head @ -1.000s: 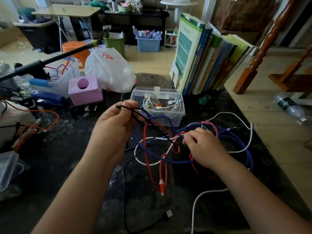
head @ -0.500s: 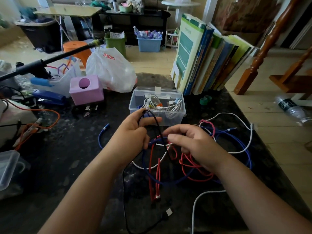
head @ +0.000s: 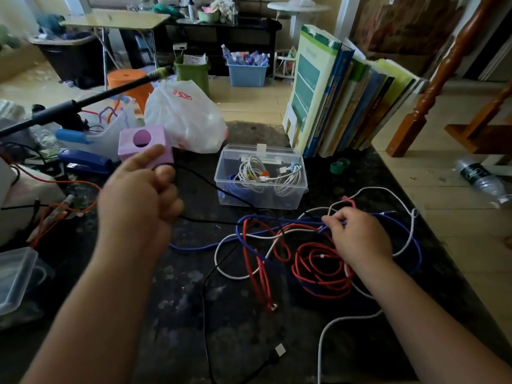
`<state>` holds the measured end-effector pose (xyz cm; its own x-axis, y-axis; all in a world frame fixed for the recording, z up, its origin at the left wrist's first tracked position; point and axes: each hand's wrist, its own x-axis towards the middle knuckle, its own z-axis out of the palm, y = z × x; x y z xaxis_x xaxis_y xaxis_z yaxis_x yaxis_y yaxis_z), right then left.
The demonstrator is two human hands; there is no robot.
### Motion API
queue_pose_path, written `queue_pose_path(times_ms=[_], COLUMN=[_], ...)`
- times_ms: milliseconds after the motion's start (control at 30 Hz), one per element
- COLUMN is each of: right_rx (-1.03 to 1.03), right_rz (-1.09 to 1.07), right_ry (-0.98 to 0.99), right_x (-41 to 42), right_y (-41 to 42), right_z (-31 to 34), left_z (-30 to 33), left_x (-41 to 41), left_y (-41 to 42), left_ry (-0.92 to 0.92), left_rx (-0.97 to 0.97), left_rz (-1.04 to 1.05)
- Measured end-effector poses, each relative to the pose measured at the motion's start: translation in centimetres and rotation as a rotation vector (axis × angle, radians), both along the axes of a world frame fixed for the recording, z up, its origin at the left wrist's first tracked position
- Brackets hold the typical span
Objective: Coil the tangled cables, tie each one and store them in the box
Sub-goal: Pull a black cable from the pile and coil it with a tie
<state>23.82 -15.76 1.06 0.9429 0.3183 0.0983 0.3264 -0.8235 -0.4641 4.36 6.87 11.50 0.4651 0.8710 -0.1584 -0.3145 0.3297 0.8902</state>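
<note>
My left hand (head: 138, 195) is raised at the left, fingers curled round a thin black cable (head: 219, 187) that stretches right into the tangle. My right hand (head: 357, 236) rests on the pile and pinches strands at its top. The tangle holds a red cable (head: 318, 267), a blue cable (head: 257, 225) and a white cable (head: 230, 270) on the dark tabletop (head: 180, 286). Behind it stands the clear plastic box (head: 227, 189), open, with coiled white cables (head: 260, 173) and a blue one inside.
A pink cube (head: 133, 151), a white plastic bag (head: 185, 117) and a blue stapler (head: 86, 162) sit at the back left. A row of books (head: 340, 101) leans behind the box. Green tape rolls (head: 339, 166) lie near them. A clear lid (head: 15, 275) sits at the left edge.
My left hand has pulled the black cable up and to the left, drawing it out of the tangle. My right hand has dropped back onto the pile, holding it down.
</note>
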Motion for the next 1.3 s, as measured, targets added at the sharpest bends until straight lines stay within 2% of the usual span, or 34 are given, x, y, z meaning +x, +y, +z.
queue_pose_path(times_ms=[167, 233, 300, 333, 367, 400, 467, 500, 600, 633, 667, 733, 800, 833, 867, 933, 1000, 1067, 1100, 1200, 1300], right_rx=[-0.168, -0.265, -0.119, 0.017, 0.142, 0.228, 0.238, 0.209, 0.232, 0.265, 0.281, 0.305, 0.312, 0.282, 0.215, 0.070, 0.156, 0.282, 0.278, 0.062, -0.178], right_rz=[-0.041, 0.009, 0.168, 0.303, 0.455, 0.596, 0.747, 0.765, 0.749, 0.722, 0.697, 0.645, 0.631, 0.644, 0.679, 0.762, 0.763, 0.715, 0.704, 0.705, 0.715], right_ry=[0.045, -0.132, -0.396, -0.428, -0.347, -0.180, 0.190, 0.293, 0.344, 0.340, 0.333, 0.284, 0.238, 0.240, 0.228, 0.150, 0.157, 0.181, 0.145, 0.087, 0.089], right_x=[0.5, -0.6, -2.7, -4.3, -6.1, -7.9, -10.8, -11.6, -12.1, -12.0, -11.8, -11.3, -10.8, -10.6, -10.5, -10.6, -10.8, -10.6, -10.3, -9.5, -9.3], right_y=[-0.6, -0.2, 1.1, 2.1, 3.1, 4.1, 5.5, 6.0, 6.9, 7.1, 7.2, 7.3, 7.2, 7.1, 7.1, 7.2, 7.2, 7.1, 6.9, 5.9, 4.7], right_z=[0.5, 1.9, 3.5, 4.4, 5.0, 5.3, 4.5, 3.7, 2.3, 2.2, 2.2, 2.2, 2.1, 2.1, 2.0, 2.1, 2.7, 2.7, 2.5, 1.1, -1.1], left_z=[1.6, 1.6, 1.5, 1.5, 1.5, 1.6, 1.9, 2.0, 1.9, 1.5, 0.7, -0.9, -3.1, -4.5, -5.8, -6.9, -6.6, -6.0, -5.3, -2.1, 1.4], left_x=[-1.7, -1.2, -0.3, 0.1, 0.4, 0.6, 0.7, 0.5, -0.2, 0.0, 0.4, 2.1, 3.1, 3.2, 2.9, 1.9, 1.9, 2.5, 2.7, 2.2, 1.2], left_y=[1.5, 0.4, -1.5, -2.4, -3.2, -3.8, -4.6, -4.7, -4.1, -3.5, -2.9, -2.2, -3.1, -4.3, -5.6, -7.1, -7.2, -7.2, -7.1, -5.4, -1.2], left_ry=[-0.097, -0.072, -0.043, -0.040, -0.048, -0.068, -0.122, -0.155, -0.244, -0.204, -0.084, 0.288, 0.566, 0.585, 0.546, 0.494, 0.458, 0.395, 0.327, 0.072, -0.015], left_rx=[0.025, 0.049, 0.069, 0.077, 0.081, 0.086, 0.089, 0.081, 0.087, 0.109, 0.155, 0.288, 0.379, 0.437, 0.479, 0.626, 0.674, 0.604, 0.537, 0.338, 0.195], left_rz=[0.046, -0.009, -0.074, -0.111, -0.151, -0.206, -0.335, -0.387, -0.451, -0.416, -0.355, -0.247, -0.393, -0.515, -0.588, -0.503, -0.360, -0.314, -0.292, -0.173, -0.112])
